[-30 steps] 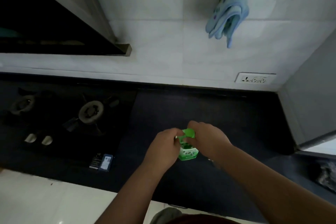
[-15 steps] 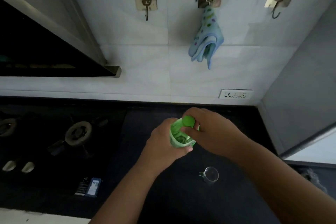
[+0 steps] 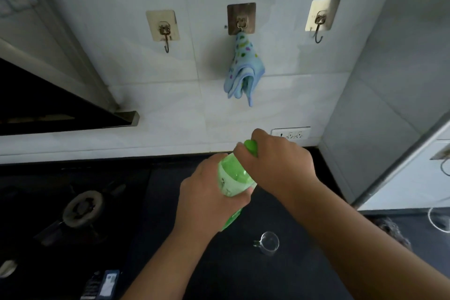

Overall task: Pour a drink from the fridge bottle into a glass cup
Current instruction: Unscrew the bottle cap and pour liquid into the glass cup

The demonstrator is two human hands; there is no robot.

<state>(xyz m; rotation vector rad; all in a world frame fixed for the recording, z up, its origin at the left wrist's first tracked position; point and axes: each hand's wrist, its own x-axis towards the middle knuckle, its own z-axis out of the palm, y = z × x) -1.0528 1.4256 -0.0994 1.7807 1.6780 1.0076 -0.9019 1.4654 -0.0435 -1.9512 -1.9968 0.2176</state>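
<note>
Bottle, green plastic with a white-and-green label, is being held in the air above the bench, tilting with its neck pointing up and away toward the back wall. The left hand is wrapping round the bottle's body, thumb lying across the label, so this grip is clamping the bottle. The right hand is curling over the green cap, so this grip is closing on the cap. The cap is sitting on the neck, and whether it is loosened cannot be told. A short stretch of the bottle's lower end is showing beneath the left palm. The glass cup, clear and with a small handle facing left, is standing upright on the dark bench. It is lying nearer the camera than the bottle and slightly to its right, apart from both hands. Further left, a gas burner is sitting on the dark hob, and a small blue-and-white packet is lying near the front edge. A socket plate is showing on the white tiled wall just behind the right hand. Higher up, three adhesive hooks are hanging in a row. The middle hook is carrying a light blue dotted cloth. An extractor hood is occupying the upper left.
</note>
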